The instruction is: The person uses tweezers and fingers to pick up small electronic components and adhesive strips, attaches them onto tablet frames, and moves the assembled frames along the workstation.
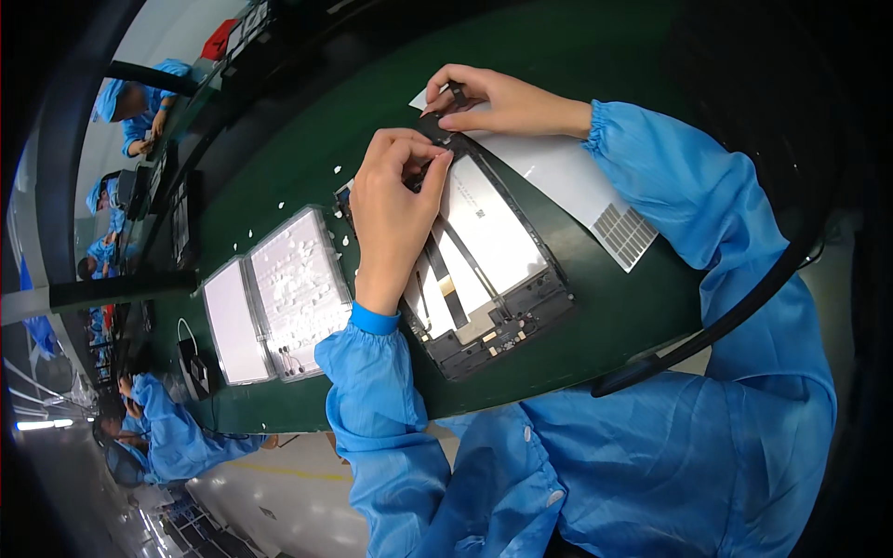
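Observation:
An opened tablet (493, 223) lies tilted on the green table, its silvery battery, dark ribbon cables and circuit boards exposed. Over its far end bends my left hand (395, 200), thumb and fingertips pinched together at the dark frame; whatever they grip is too small or hidden to name. Just to the right, my right hand (507, 102) is closed around a small black part (456, 93), its thumb low against the same end. Partly under my right forearm and beside the tablet is a white sheet (558, 172) with a grid of grey stickers (625, 234) at its near end.
Left of the tablet sit two clear plastic trays, one pinkish-white (235, 321) and one strewn with white scraps (299, 279). More scraps dot the green table (288, 167). A small black box (193, 367) stands at the left edge. A thick black cable (726, 325) crosses near my right arm. Co-workers sit leftward.

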A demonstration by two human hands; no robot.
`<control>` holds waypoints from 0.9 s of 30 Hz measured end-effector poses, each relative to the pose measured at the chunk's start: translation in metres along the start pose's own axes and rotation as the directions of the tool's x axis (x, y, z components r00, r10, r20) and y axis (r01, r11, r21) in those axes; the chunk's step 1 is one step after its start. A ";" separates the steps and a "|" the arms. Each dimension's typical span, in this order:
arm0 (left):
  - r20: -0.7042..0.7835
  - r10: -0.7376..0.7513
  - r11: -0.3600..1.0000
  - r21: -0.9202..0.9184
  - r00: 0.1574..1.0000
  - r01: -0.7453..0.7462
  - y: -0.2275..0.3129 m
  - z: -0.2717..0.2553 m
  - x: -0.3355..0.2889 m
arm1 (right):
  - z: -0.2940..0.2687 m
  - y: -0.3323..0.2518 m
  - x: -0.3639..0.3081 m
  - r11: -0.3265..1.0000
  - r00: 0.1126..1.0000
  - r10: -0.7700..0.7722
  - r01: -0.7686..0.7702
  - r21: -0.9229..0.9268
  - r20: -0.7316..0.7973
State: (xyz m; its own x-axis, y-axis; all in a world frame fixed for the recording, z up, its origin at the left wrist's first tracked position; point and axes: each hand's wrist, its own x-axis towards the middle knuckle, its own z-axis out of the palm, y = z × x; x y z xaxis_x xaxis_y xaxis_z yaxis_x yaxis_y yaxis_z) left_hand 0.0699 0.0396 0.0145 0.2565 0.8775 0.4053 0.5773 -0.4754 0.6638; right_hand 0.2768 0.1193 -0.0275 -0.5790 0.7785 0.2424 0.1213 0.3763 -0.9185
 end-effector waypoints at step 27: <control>0.015 -0.015 1.000 0.020 1.000 0.015 0.001 -0.007 -0.005 | 0.011 -0.039 -0.002 0.922 0.920 0.361 -0.377 0.089 0.152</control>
State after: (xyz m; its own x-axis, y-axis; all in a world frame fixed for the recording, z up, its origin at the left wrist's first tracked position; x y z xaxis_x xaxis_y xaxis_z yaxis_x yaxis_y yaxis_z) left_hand 0.0636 0.0341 0.0175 0.2590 0.8853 0.3862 0.5966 -0.4611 0.6569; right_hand 0.2641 0.0975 0.0042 -0.6115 0.7756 -0.1564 0.2579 0.0085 -0.9661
